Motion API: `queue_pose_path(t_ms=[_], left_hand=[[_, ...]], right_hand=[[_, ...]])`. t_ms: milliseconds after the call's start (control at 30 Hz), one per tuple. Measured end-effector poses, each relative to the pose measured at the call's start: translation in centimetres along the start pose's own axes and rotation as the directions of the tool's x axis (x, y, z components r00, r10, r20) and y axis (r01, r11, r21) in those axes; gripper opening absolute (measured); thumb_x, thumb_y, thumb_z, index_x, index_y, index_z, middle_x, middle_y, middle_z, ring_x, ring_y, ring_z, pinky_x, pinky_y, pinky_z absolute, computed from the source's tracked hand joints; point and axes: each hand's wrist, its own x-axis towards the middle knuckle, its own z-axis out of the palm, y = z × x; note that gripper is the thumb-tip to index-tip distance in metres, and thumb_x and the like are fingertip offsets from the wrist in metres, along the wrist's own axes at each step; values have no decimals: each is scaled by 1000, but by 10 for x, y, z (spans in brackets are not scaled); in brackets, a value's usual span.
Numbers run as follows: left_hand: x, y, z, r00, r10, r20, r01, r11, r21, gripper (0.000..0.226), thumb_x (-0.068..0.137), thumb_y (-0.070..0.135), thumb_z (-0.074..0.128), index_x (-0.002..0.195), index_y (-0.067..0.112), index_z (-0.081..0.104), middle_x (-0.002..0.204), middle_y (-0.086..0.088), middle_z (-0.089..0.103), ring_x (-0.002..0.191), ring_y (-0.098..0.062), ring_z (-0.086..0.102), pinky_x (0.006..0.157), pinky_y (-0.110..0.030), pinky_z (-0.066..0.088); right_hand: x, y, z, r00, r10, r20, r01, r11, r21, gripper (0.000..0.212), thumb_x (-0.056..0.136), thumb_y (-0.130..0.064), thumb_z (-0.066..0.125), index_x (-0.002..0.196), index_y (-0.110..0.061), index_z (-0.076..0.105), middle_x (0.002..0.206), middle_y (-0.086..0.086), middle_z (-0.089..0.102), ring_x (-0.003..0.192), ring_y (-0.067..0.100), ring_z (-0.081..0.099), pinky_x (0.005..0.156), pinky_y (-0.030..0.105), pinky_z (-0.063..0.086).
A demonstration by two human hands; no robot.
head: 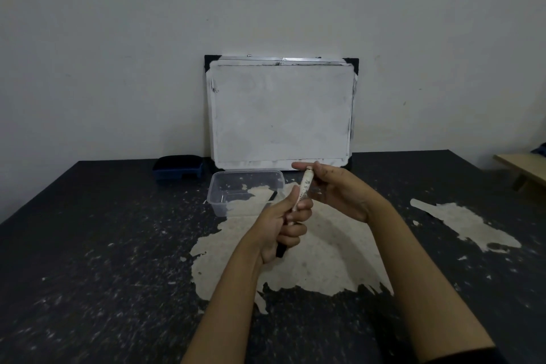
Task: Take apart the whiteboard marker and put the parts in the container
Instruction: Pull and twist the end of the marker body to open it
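Note:
I hold the whiteboard marker [304, 188] tilted, white barrel up and black end [280, 250] sticking out below my fist. My left hand [285, 226] is wrapped around its lower half. My right hand [334, 186] pinches the barrel's top end between thumb and fingers. Just behind my hands stands a clear plastic container [217, 189] on the table, with a small black piece [272, 195] lying inside it near its right side.
A whiteboard [280, 112] leans against the wall behind the container. A dark blue eraser [178, 170] sits to the container's left. The black table [88, 245] has large worn pale patches. A wooden ledge [523, 168] shows at the far right.

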Motion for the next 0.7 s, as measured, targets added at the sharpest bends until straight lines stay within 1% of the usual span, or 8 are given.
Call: queue_pose_path(t_ms=[100, 167, 233, 333, 400, 500, 600, 700], left_hand=[[-1, 0, 0, 1000, -7, 9, 7, 1000, 7, 41, 96, 52, 40, 69, 22, 50, 55, 10, 28, 37, 0, 17, 31, -14, 14], [0, -2, 1, 999, 8, -34, -6, 999, 44, 43, 96, 53, 39, 68, 23, 49, 55, 11, 27, 36, 1, 19, 30, -13, 15], [2, -4, 3, 995, 32, -95, -24, 995, 93, 44, 97, 54, 38, 67, 23, 49, 55, 10, 27, 36, 0, 17, 30, -13, 15], [5, -5, 5, 979, 77, -186, -34, 975, 220, 44, 97, 54, 36, 69, 22, 45, 53, 10, 27, 37, -1, 16, 31, -14, 14], [7, -5, 6, 966, 96, -242, -28, 963, 269, 44, 98, 53, 35, 69, 21, 43, 51, 11, 27, 36, -1, 16, 31, -14, 15], [11, -6, 8, 938, 110, -327, 0, 948, 319, 45, 100, 50, 32, 67, 21, 41, 47, 11, 28, 33, -1, 18, 30, -13, 15], [12, -9, 7, 895, 188, -404, 2, 905, 425, 44, 99, 50, 35, 68, 22, 44, 47, 12, 30, 34, -1, 20, 32, -14, 16], [11, -12, 6, 856, 278, -435, -16, 857, 515, 41, 99, 50, 39, 70, 22, 48, 48, 12, 33, 37, -2, 22, 34, -14, 18]], right_hand=[[1, 0, 2, 1000, -2, -26, 2, 1000, 8, 29, 87, -39, 59, 102, -26, 81, 89, -9, 74, 101, 13, 62, 109, 40, 41], [2, 1, 4, 995, -19, -96, 19, 1000, -1, 26, 83, -36, 61, 88, -26, 84, 84, -11, 76, 96, 11, 64, 111, 40, 38], [3, 2, 5, 988, -25, -154, 24, 1000, -8, 26, 84, -34, 60, 83, -24, 84, 81, -11, 77, 96, 12, 63, 110, 37, 38], [4, 4, 5, 978, -29, -207, 19, 999, -50, 22, 96, -25, 56, 95, -19, 78, 76, -15, 76, 80, -2, 67, 87, 23, 44], [4, 6, 7, 970, -35, -242, 15, 996, -84, 20, 99, -22, 54, 100, -16, 73, 74, -18, 74, 69, -9, 65, 73, 20, 42], [6, 8, 12, 954, -45, -295, 20, 996, -87, 24, 98, -22, 56, 109, -10, 73, 91, -7, 73, 87, 5, 61, 82, 22, 42], [7, 9, 19, 934, -49, -355, 32, 998, -53, 32, 97, -19, 57, 120, 0, 69, 113, 9, 68, 113, 23, 56, 107, 35, 40], [9, 9, 22, 926, -28, -375, 16, 999, -36, 34, 98, -18, 57, 122, 3, 67, 114, 9, 67, 122, 28, 53, 114, 41, 37]])
